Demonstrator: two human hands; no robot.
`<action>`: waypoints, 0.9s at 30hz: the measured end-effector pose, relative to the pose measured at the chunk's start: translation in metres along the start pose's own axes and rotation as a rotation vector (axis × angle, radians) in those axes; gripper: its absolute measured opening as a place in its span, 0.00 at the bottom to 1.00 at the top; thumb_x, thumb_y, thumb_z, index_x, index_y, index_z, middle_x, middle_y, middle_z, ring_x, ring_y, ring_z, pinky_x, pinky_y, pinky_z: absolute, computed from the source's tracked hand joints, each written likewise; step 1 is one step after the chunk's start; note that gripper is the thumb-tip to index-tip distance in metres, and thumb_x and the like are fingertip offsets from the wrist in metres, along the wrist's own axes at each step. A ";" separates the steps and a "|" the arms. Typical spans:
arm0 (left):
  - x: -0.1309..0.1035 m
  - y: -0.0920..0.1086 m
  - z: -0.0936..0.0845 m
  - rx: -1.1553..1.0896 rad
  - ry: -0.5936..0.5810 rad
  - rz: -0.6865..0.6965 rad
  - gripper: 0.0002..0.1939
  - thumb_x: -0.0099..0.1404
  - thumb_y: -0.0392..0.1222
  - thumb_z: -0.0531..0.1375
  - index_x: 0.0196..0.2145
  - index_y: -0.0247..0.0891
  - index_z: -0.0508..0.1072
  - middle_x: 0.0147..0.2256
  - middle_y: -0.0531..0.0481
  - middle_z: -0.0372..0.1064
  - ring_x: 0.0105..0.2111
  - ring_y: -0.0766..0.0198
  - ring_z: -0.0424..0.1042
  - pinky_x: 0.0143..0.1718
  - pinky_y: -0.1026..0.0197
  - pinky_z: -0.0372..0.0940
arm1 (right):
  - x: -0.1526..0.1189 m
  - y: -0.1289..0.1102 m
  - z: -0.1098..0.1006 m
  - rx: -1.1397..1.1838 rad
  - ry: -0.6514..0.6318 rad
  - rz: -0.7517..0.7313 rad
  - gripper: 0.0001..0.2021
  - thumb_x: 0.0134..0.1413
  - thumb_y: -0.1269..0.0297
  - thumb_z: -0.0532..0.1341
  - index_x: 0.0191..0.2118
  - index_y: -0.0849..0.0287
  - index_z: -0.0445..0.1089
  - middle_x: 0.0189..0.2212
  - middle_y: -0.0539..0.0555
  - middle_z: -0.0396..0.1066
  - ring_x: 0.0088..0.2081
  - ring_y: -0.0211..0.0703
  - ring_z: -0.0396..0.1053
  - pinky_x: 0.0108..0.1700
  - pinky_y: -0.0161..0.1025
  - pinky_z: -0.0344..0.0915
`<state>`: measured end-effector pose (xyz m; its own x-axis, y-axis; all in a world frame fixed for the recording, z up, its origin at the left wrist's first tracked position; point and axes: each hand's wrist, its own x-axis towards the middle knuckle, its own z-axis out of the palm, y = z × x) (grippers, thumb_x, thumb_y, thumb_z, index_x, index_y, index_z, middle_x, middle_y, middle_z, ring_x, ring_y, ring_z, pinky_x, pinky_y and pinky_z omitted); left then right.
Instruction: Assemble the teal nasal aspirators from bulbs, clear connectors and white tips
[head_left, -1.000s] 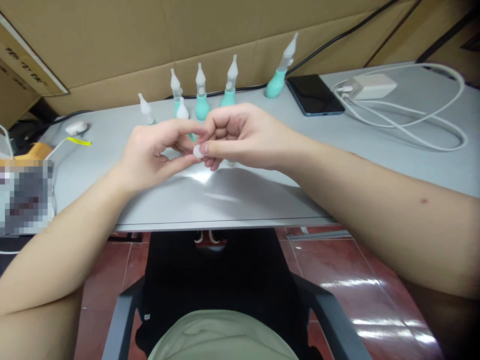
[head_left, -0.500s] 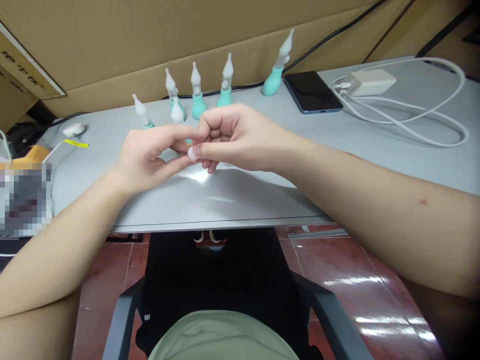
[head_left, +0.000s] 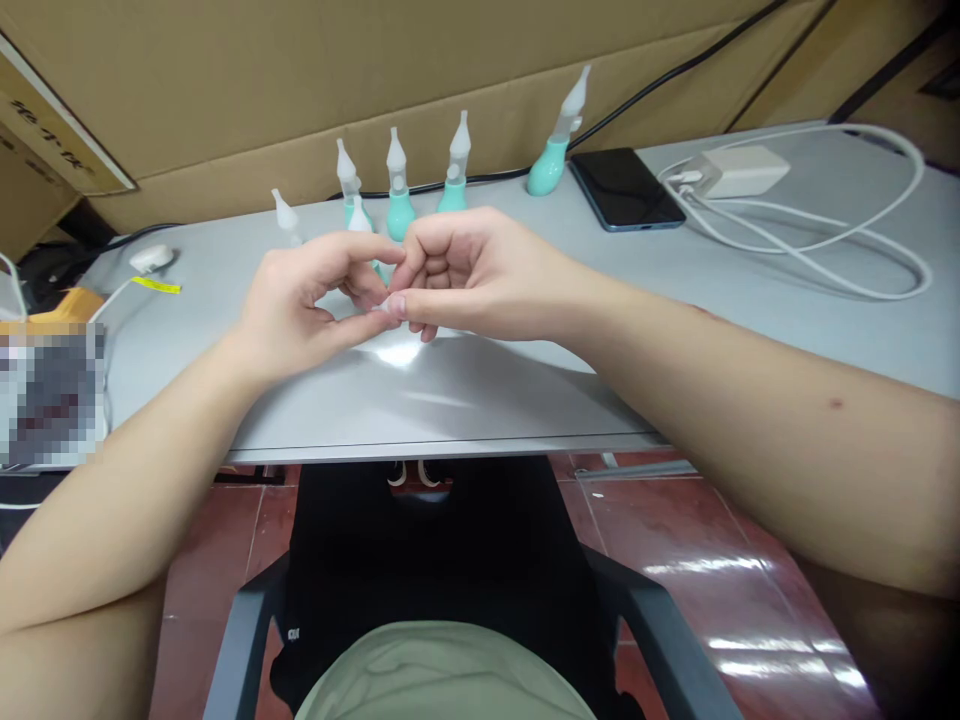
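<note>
Grey desk against brown cardboard, both hands meeting over its middle

Cardboard (head_left: 247, 80) stands along the far side of the grey desk (head_left: 337, 415), and red floor tiles (head_left: 675, 520) show below its near edge. We hold our two bare hands together above the desk, a little left of centre. Our left hand (head_left: 300, 300) is closed in a pinch, thumb and fingertips on a small white piece (head_left: 385, 304). Our right hand (head_left: 480, 270) grips the same piece, its thumb tip laid over it and its other fingers curled. The piece is mostly covered by our fingertips, so we cannot tell its shape.

Beyond our hands we see six white pointed tips. Four lie left of our right hand's wrist in a loose group with the middle bulb (head_left: 401, 215); another bulb (head_left: 453, 195) stands just right of it, and the far-right bulb (head_left: 547, 167) leans rightward beside a black phone (head_left: 628, 188). Right of the phone sit a white charger (head_left: 742, 172) and a looped white cable (head_left: 847, 260). On the left lie a round white object (head_left: 151, 259) and a yellow tag (head_left: 157, 286).
</note>
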<state>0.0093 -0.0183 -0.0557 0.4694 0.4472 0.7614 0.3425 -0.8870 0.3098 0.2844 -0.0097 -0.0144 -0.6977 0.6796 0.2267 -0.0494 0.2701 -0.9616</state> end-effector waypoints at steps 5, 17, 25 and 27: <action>0.000 -0.009 0.003 -0.074 0.034 0.045 0.32 0.87 0.74 0.75 0.70 0.48 0.87 0.42 0.47 0.86 0.37 0.58 0.89 0.40 0.54 0.88 | -0.002 -0.003 0.000 0.007 0.012 -0.025 0.14 0.68 0.77 0.81 0.38 0.55 0.78 0.35 0.52 0.82 0.34 0.40 0.79 0.36 0.35 0.77; 0.007 -0.011 -0.007 -0.357 -0.069 0.029 0.26 0.89 0.52 0.81 0.76 0.44 0.86 0.50 0.51 0.92 0.48 0.63 0.94 0.53 0.62 0.92 | -0.004 -0.005 -0.001 -0.058 0.013 -0.003 0.16 0.72 0.74 0.81 0.40 0.54 0.74 0.31 0.48 0.78 0.35 0.37 0.76 0.35 0.32 0.74; 0.016 0.012 -0.018 -0.371 -0.138 -0.187 0.20 0.85 0.43 0.82 0.69 0.52 0.89 0.48 0.52 0.92 0.47 0.58 0.94 0.55 0.52 0.93 | 0.001 0.010 -0.008 -0.058 -0.039 -0.138 0.12 0.71 0.70 0.77 0.41 0.55 0.74 0.33 0.49 0.77 0.34 0.39 0.75 0.34 0.36 0.72; 0.018 0.012 -0.019 -0.401 -0.130 -0.158 0.23 0.83 0.38 0.81 0.70 0.53 0.90 0.48 0.53 0.92 0.46 0.61 0.93 0.53 0.55 0.91 | 0.001 0.013 -0.009 -0.068 -0.044 -0.148 0.12 0.71 0.69 0.78 0.42 0.55 0.74 0.33 0.50 0.77 0.34 0.40 0.75 0.34 0.37 0.71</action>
<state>0.0062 -0.0234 -0.0272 0.5441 0.5685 0.6171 0.0874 -0.7699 0.6321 0.2894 0.0010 -0.0252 -0.7173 0.5987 0.3565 -0.1067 0.4112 -0.9053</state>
